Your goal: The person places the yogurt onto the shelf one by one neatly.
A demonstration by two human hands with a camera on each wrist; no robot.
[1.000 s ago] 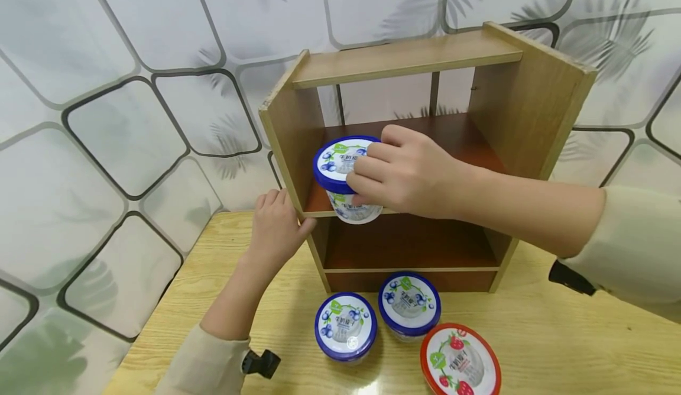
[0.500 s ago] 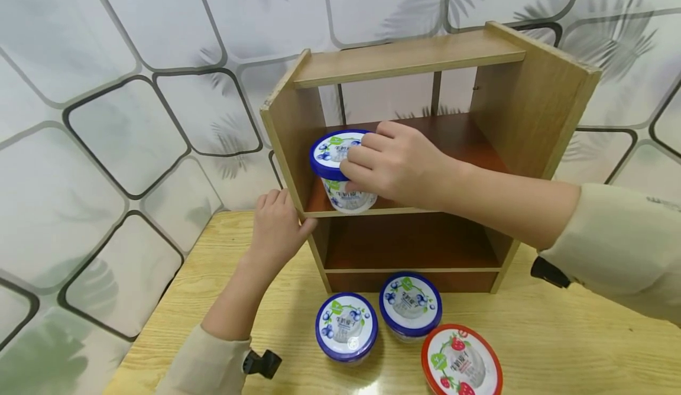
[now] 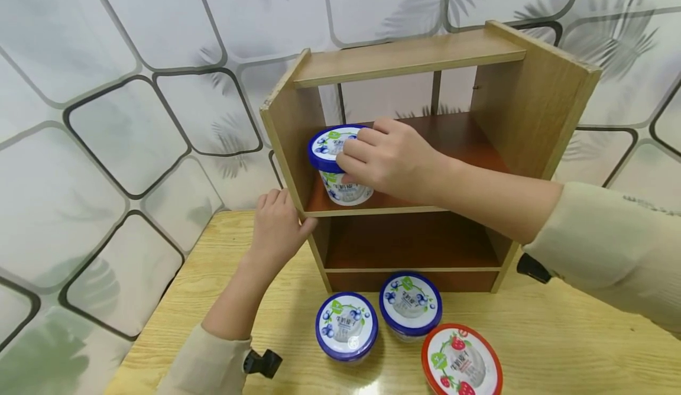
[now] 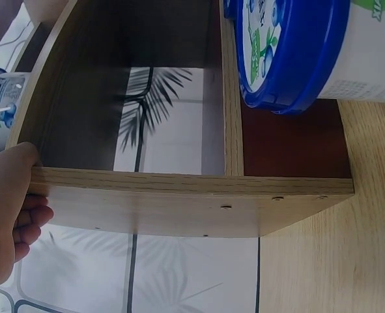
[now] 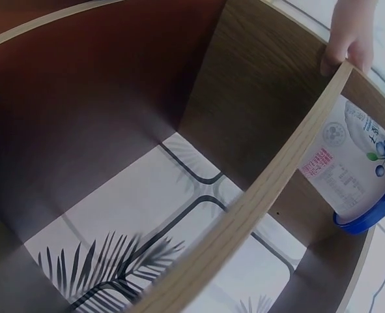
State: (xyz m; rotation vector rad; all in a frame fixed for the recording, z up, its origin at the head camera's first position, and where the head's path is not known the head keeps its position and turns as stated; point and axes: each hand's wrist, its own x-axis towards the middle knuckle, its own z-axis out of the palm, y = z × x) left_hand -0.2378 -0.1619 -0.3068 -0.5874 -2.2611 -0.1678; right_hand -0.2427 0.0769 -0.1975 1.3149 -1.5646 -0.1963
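My right hand pinches the rim of a blue-lidded ice cream tub with blueberries printed on it. Upright, the tub is at the left end of the upper compartment of a small wooden shelf unit. Its base is at the middle board, where I cannot tell contact from a slight gap. In the right wrist view, part of the tub hides behind that board. My left hand grips the unit's left side panel; the left wrist view shows the thumb and fingers on opposite sides of it.
Two more blue-lidded tubs and a red-lidded strawberry tub stand on the wooden table before the unit. The lower compartment lies beneath the middle board. A patterned wall covering rises behind.
My right hand has carried the blue-lidded tub back and slightly left, from in front of the middle board's edge into the upper compartment. The left hand keeps its hold on the panel.
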